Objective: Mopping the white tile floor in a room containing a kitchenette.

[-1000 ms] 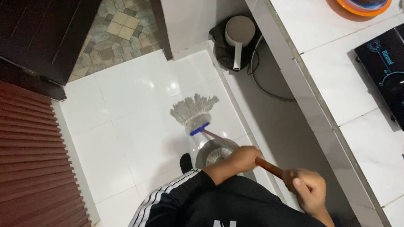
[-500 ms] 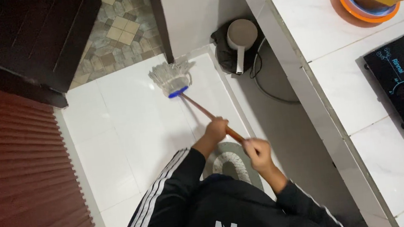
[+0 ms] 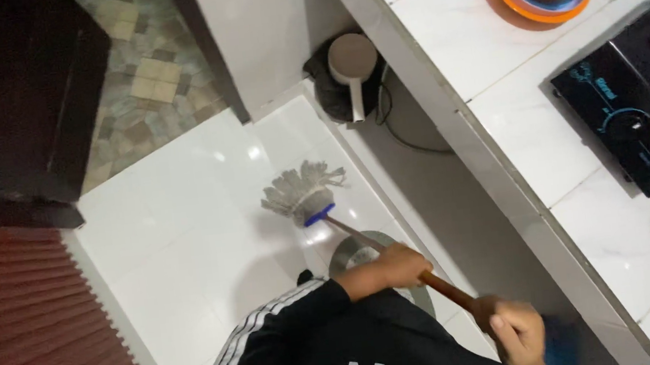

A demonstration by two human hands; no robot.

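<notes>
— Head view: where does the mop [image 3: 304,194] lie?
— Its grey head rests on the white floor tiles [image 3: 187,245], ahead of both hands.
— And the grip?
— The left hand [image 3: 398,267] and right hand [image 3: 518,331] are both closed around the wooden handle [image 3: 441,291], left nearer the head

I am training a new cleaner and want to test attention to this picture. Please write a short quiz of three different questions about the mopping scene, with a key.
1. True or false: both hands grip the mop handle.
2. Which hand is nearer the mop head? A) left hand B) right hand
3. Fill in: the mop head rests on the white ____ floor.

Key: 1 true. 2 A. 3 tiled.
</notes>
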